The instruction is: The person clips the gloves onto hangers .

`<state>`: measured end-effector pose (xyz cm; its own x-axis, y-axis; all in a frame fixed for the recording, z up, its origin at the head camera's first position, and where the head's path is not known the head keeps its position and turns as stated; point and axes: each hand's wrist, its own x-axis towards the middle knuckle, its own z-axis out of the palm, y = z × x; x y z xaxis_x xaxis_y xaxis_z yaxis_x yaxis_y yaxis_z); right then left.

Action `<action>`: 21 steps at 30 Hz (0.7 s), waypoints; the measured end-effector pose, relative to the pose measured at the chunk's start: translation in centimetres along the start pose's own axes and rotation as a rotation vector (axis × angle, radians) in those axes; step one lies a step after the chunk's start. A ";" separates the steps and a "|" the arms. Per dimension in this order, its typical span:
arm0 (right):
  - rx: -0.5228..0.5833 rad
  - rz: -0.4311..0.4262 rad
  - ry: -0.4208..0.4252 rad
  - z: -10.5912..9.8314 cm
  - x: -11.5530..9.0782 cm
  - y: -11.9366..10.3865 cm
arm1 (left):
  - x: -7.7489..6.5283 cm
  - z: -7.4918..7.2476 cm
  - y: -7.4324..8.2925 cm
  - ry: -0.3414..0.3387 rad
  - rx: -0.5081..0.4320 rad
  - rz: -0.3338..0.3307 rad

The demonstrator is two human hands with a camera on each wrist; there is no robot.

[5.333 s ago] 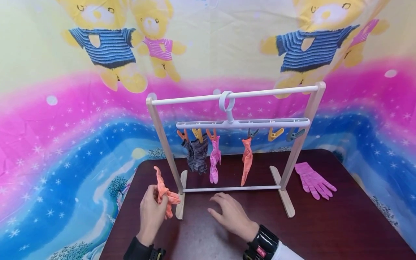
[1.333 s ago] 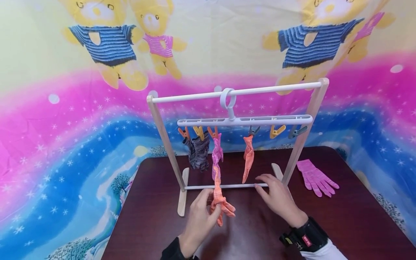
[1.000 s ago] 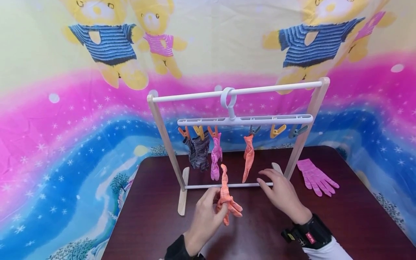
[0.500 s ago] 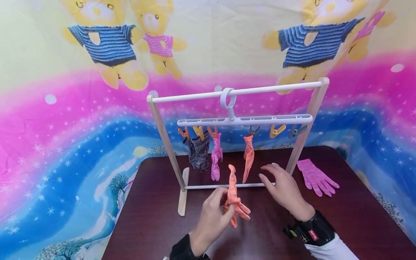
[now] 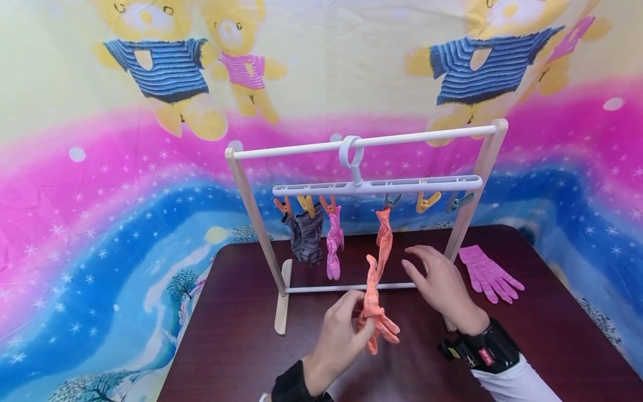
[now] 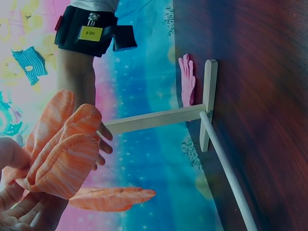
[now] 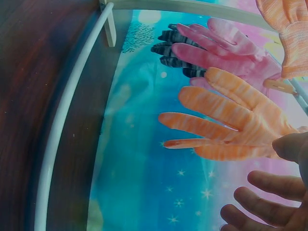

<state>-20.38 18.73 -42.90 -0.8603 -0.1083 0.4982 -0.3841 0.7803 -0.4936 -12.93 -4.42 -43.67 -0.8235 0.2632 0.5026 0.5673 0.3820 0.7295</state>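
My left hand [image 5: 339,338] pinches an orange knit glove [image 5: 373,301] between thumb and fingers, its cuff pointing up and its fingers hanging. In the left wrist view the held glove [image 6: 67,149] looks folded over. Right behind it, a second orange glove [image 5: 384,237] hangs from a grey-green clip [image 5: 393,201] on the white hanger [image 5: 311,190]. My right hand [image 5: 447,293], fingers spread and holding nothing, hovers right of that hanging glove. In the right wrist view, this hanging glove [image 7: 231,120] is close to the right thumb; contact cannot be told.
A pink glove [image 5: 334,245] and a dark grey striped glove [image 5: 306,237] hang at left from clips. A yellow clip [image 5: 428,202] and another grey-green clip [image 5: 459,202] bear nothing. The wooden rack [image 5: 253,223] stands on the table; a pink glove [image 5: 492,274] lies at right.
My left hand has carried the orange glove rightward from the rack's left foot to in front of the hanging orange glove. The right hand has moved right and slightly up.
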 end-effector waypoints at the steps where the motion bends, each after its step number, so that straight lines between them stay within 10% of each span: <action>1: -0.001 -0.002 0.005 -0.1 0.1 0.0 | 0.1 0.1 0.0 -0.002 -0.004 0.010; 21: 0.036 -0.022 0.092 -1.2 1.1 -0.5 | 2.0 1.5 0.9 -0.031 -0.003 -0.001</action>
<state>-20.76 18.95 -41.28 -0.8178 -0.0672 0.5715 -0.4159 0.7554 -0.5063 -14.07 -2.25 -42.67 -0.8234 0.2902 0.4876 0.5668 0.3791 0.7315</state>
